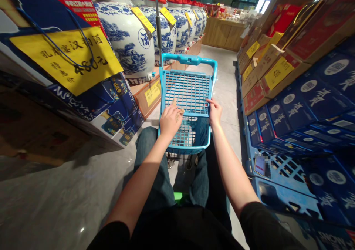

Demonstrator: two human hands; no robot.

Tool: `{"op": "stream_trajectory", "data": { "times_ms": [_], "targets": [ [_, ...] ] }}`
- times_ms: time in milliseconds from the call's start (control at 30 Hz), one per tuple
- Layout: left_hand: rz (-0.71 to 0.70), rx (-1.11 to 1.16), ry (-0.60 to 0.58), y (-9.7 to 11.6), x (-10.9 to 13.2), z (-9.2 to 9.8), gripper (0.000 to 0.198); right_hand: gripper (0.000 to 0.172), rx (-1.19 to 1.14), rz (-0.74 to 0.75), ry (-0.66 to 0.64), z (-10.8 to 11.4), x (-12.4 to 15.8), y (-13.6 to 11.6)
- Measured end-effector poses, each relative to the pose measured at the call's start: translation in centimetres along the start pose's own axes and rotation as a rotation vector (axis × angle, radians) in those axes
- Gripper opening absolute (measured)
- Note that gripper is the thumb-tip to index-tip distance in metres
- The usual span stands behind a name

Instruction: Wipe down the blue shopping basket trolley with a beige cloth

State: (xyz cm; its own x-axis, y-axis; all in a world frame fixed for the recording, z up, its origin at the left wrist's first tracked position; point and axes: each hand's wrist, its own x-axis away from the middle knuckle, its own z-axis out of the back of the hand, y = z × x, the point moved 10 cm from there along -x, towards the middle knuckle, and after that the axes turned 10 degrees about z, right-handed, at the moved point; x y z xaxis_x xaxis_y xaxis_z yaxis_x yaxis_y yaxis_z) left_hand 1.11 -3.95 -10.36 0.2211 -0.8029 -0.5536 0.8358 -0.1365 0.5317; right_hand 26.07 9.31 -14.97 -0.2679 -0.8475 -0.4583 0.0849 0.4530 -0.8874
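Note:
A blue plastic shopping cart [185,59] stands right in front of my knees, with a grid panel [191,91] across its upper part and a basket below. Over the left half of that panel, my left hand [169,121] presses a small crumpled beige cloth [180,113] against the grid; the fingers hide most of it. My right hand [215,112] grips the right edge of the cart beside the panel, thumb and fingers closed round the rim.
Blue-and-white wine jars [127,43] line the left side behind a carton with a yellow price sign [69,57]. Stacked blue boxes [316,91] and a blue pallet [288,191] with a phone [260,165] stand right. A wooden counter [222,33] lies ahead.

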Motion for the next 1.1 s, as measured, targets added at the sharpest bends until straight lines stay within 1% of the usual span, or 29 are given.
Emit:
{"op": "stream_trajectory", "data": {
  "times_ms": [100,233,300,367,433,533,633,733,833,933,1000,1100],
  "targets": [
    [-0.151,0.023,-0.074,2.9,0.4,-2.0,0.032,0.032,0.018,0.017,-0.009,-0.1,0.1,-0.2],
    [-0.38,0.085,-0.194,8.3,1.2,-5.6,0.039,0.032,0.028,0.033,-0.002,0.0,0.2,-0.4],
    [-0.445,0.096,-0.234,10.3,1.4,-7.1,0.04,0.032,0.033,0.039,-0.011,0.0,0.3,-0.5],
    [-0.464,0.093,-0.248,11.5,1.4,-7.8,0.04,0.032,0.035,0.041,-0.02,0.0,0.3,-0.4],
    [-0.466,0.093,-0.247,11.7,1.3,-7.9,0.038,0.032,0.033,0.033,-0.021,0.0,0.2,-0.3],
    [-0.468,0.101,-0.24,11.1,1.2,-7.1,0.032,0.032,0.04,0.025,-0.02,0.0,0.2,-0.3],
    [-0.458,0.119,-0.239,9.8,1.0,-5.7,0.029,0.033,0.042,0.037,-0.02,-0.1,0.3,-0.6],
    [-0.411,0.131,-0.227,7.3,0.7,-3.9,0.029,0.033,0.048,0.044,-0.022,-0.1,0.3,-0.7],
    [-0.315,0.116,-0.211,3.6,0.4,-2.0,0.029,0.033,0.051,0.03,-0.026,0.0,0.3,-0.5],
    [-0.222,0.105,-0.198,0.3,0.4,-0.5,0.034,0.033,0.049,0.022,-0.037,-0.1,0.5,-0.3],
    [-0.18,0.105,-0.18,-1.0,0.6,0.3,0.04,0.033,0.038,0.021,-0.033,-0.2,0.8,-0.2],
    [-0.171,0.094,-0.163,-1.2,1.1,0.7,0.045,0.032,0.006,0.017,-0.016,-0.3,1.2,-0.3]
  ]
}}
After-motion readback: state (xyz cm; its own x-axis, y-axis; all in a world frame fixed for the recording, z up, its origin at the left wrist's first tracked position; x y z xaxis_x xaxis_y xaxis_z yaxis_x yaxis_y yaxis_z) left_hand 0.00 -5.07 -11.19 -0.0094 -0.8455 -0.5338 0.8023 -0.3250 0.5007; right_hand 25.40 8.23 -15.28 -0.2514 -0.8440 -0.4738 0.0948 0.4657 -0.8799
